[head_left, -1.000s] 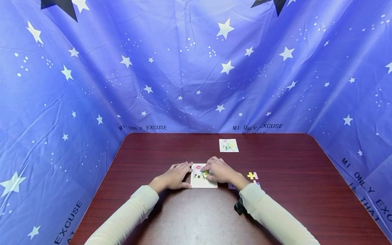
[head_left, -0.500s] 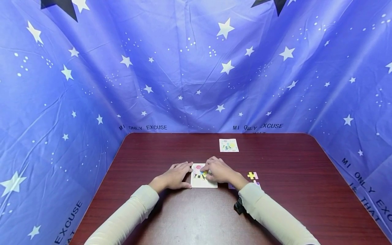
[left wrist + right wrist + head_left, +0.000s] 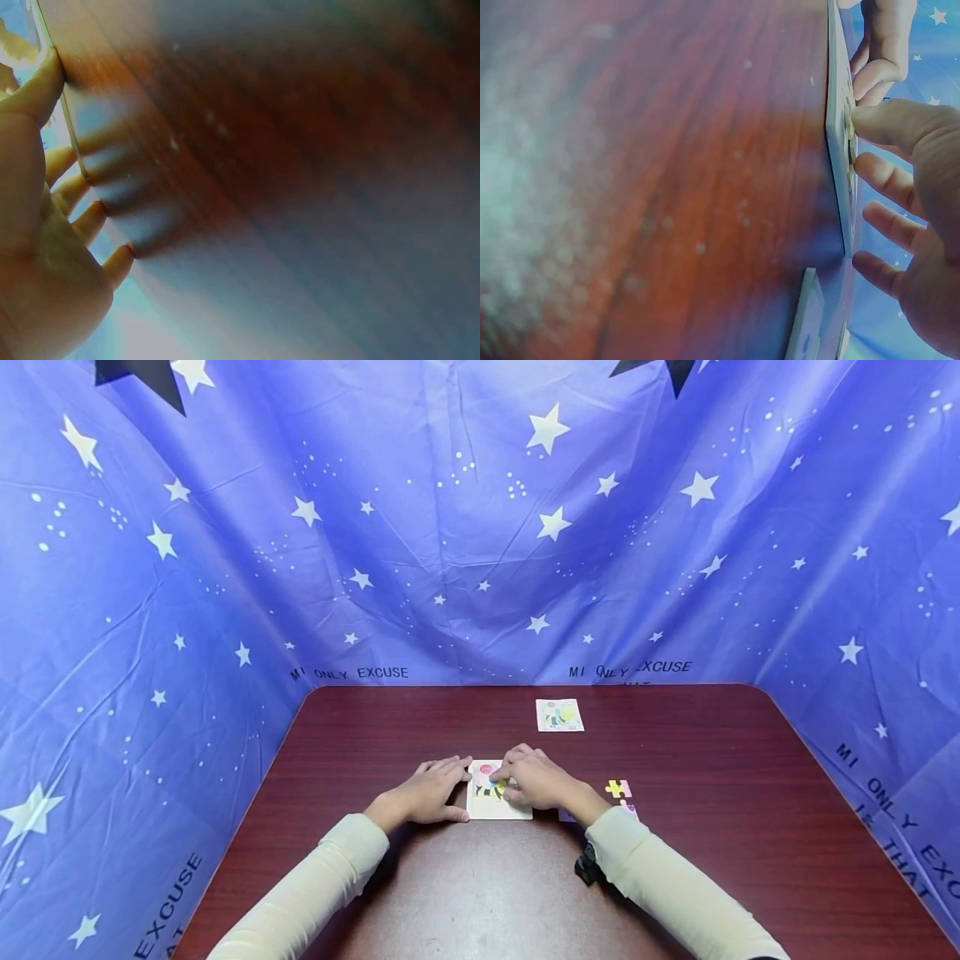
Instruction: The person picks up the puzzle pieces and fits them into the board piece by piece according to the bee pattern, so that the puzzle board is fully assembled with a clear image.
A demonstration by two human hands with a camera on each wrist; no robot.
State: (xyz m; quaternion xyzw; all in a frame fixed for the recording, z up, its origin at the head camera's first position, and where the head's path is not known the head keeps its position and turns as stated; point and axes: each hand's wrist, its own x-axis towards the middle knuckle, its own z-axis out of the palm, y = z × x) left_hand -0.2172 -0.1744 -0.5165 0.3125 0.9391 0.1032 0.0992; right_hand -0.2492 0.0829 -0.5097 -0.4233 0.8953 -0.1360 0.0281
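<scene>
A white puzzle board [image 3: 497,807] lies on the dark red table [image 3: 465,893], with a few coloured pieces set in its upper part. My left hand [image 3: 438,789] lies flat on the table, its straight fingers and thumb against the board's left edge [image 3: 66,124]. My right hand [image 3: 525,779] rests over the board's upper right. Its thumb [image 3: 896,124] presses a yellowish piece into the board [image 3: 838,150] while the other fingers are spread apart. The piece is mostly hidden under the hand.
Loose yellow and pink pieces [image 3: 618,789] and a purple one [image 3: 566,816] lie just right of my right wrist. A small picture card [image 3: 559,715] sits farther back. Blue star-printed cloth [image 3: 480,527] walls in the table on three sides.
</scene>
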